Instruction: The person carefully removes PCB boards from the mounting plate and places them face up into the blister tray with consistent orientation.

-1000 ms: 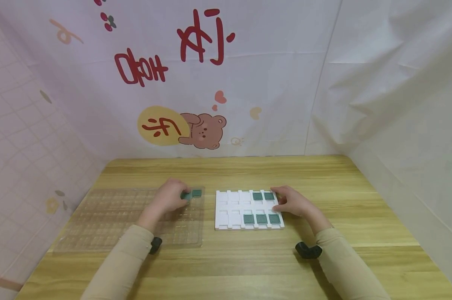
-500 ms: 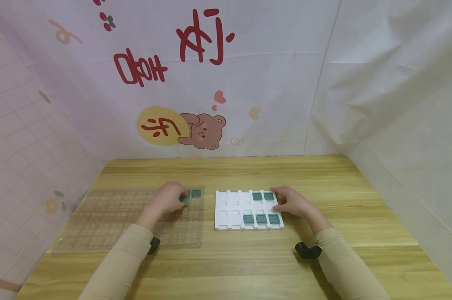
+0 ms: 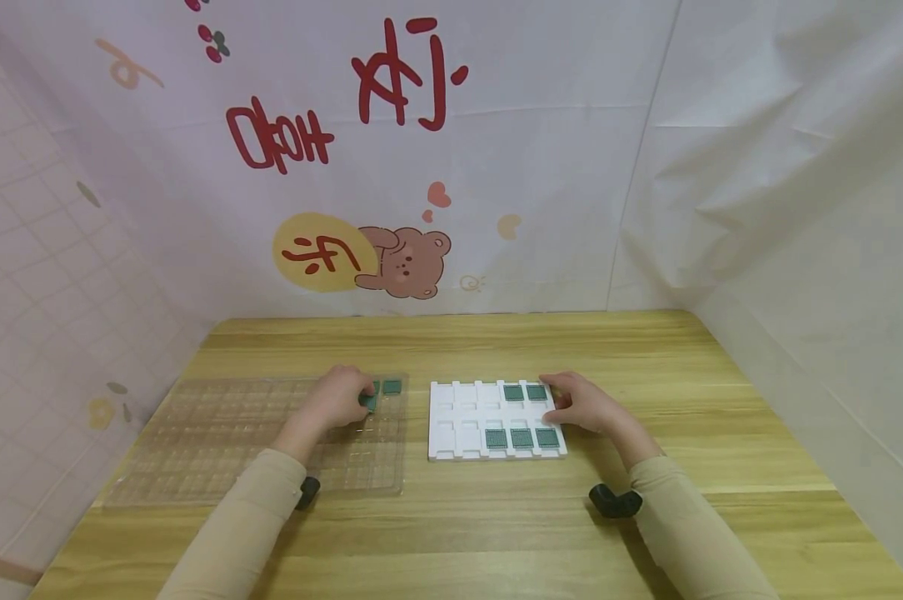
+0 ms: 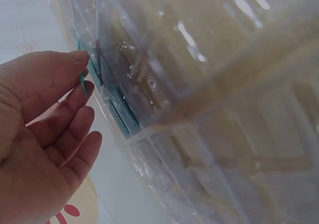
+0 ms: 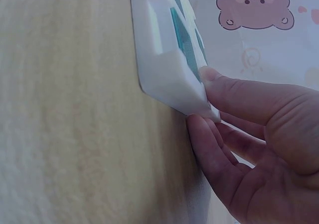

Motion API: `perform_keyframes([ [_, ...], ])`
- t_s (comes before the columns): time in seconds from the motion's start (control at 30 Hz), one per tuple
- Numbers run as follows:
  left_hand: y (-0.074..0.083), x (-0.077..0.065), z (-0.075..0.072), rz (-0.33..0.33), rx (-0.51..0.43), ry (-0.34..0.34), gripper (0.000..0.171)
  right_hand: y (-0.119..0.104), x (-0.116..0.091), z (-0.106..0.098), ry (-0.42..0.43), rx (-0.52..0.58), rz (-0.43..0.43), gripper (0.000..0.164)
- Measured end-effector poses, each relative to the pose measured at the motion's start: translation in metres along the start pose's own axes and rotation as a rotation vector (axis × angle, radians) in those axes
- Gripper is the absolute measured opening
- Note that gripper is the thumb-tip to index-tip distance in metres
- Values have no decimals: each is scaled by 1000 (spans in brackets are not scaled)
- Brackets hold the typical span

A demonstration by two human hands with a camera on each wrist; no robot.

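Two beige sleeves nearest, black wrist device on each, over wood-grain table. Clear plastic tray at left, white pocketed tray to its right. Near row chips: three green, right end. Right hand grips white tray's right edge, thumb and fingers. Left hand pinches green chip, thumb to finger, at clear tray's far right part. Far row chips: two, right end. Two corner chips in clear tray, far right. Bear-print backdrop beyond.
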State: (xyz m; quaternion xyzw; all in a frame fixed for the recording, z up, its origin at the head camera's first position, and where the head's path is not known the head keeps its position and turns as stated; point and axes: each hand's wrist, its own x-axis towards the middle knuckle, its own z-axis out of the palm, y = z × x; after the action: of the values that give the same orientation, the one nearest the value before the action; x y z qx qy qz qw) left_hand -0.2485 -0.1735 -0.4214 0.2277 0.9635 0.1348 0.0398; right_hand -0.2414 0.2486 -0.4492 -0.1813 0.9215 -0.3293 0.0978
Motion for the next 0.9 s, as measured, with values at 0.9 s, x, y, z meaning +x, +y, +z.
perform_keyframes([
  [0.9, 15, -11, -2, 84, -58, 209, 31, 2, 0, 2, 5, 31, -1, 71],
])
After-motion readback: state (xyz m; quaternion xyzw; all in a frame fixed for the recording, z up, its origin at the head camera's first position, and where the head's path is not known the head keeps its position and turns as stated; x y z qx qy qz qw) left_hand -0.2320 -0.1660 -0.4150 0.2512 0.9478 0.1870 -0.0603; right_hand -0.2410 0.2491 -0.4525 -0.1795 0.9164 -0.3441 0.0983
